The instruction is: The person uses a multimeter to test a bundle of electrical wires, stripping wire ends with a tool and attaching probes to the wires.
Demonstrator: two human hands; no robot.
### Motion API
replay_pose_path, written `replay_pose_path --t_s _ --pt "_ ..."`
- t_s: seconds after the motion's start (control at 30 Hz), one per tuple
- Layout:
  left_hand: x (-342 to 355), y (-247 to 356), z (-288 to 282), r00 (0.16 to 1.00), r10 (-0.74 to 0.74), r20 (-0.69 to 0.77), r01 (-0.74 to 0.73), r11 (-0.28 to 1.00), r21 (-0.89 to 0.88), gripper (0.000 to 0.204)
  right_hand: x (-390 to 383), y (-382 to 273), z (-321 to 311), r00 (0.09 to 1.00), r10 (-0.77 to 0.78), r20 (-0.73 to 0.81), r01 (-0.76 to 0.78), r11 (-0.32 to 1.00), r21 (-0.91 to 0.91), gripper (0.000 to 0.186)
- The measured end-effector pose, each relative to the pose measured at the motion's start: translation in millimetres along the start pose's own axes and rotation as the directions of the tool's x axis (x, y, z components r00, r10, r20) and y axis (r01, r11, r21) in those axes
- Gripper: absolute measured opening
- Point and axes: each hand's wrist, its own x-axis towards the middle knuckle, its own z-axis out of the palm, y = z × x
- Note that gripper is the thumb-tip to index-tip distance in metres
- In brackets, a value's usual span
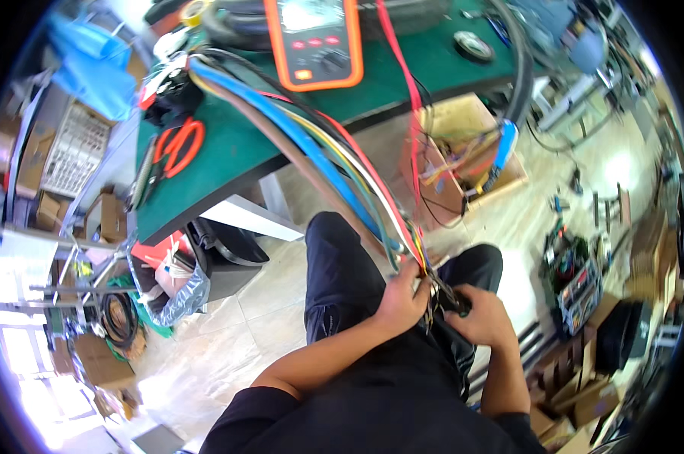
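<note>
A bundle of coloured wires (pixel 357 170), blue, brown, white, red and green-yellow, runs from the bench down to my lap. My left hand (pixel 404 303) is closed around the wires close to their loose ends, above my thighs. Just to its right, my right hand (pixel 484 314) is closed on a dark hand tool (pixel 455 301), which looks like pliers. The tool's head lies among the thin wire ends, and the fingers partly cover it. Whether its jaws touch a wire is too small to tell.
On the green bench (pixel 232 155) lie an orange multimeter (pixel 317 45), orange-handled scissors (pixel 180 147) and a roll of black tape (pixel 473 47). A wooden box (pixel 501 189) holding wires stands on the floor beyond my knees. An open tool bag (pixel 576 284) sits at the right.
</note>
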Motion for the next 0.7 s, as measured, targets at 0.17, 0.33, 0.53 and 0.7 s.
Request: replay_pose_path --t_s 0.17,0.33,0.53,0.7 --pt "-1.5 -4.8 -8.6 0.997 0.002 -0.08 0.002 0.999 0.042 0.022 10.3 -8.3 7.9 0.996 0.035 0.085 -0.04 0.997 0.06 0.051" --pt "-0.9 -10.3 -9.5 0.999 -0.038 -0.005 0.037 0.997 -0.062 0.034 8.5 3.2 3.6 0.971 0.004 0.239 -0.052 0.979 0.195 0.051" --pt "-0.1 -6.0 -16.9 0.992 -0.114 -0.049 0.107 0.985 -0.137 0.02 9.7 -99.5 -33.0 0.913 -0.383 0.142 0.376 0.924 0.072 0.058" --pt "-4.8 -55.7 11.2 0.932 0.295 -0.21 -0.335 0.922 -0.192 0.027 51.0 -246.9 -13.5 0.785 -0.515 0.345 0.458 0.857 0.237 0.059"
